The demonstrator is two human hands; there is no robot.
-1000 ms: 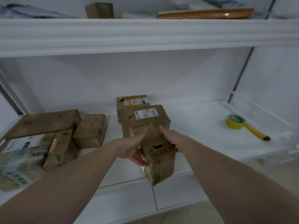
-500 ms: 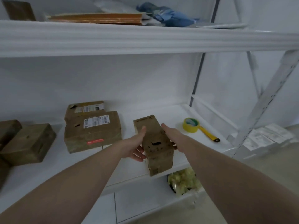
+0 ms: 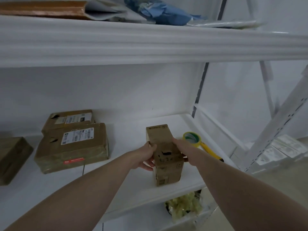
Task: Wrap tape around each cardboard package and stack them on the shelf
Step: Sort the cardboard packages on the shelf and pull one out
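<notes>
White shelf (image 3: 133, 194), front right part: carries the small cardboard package (image 3: 164, 154) close to the front lip, near the right end. Two taped packages (image 3: 73, 145), stacked and staggered, well apart to the left. Tape roll (image 3: 191, 139) with yellow handle just beside the small package, to its right rear.

Risks, as judged: sliding off the front lip, given so little shelf ahead of the package; bumping the tape roll toward the open right end; ending up beside the stack instead of on it.

Package: long axis running front to back, far end angled slightly left, printed face up.

Left hand (image 3: 146, 155): fingers curled around the left side. Right hand (image 3: 180, 148): gripping the right side likewise.
</notes>
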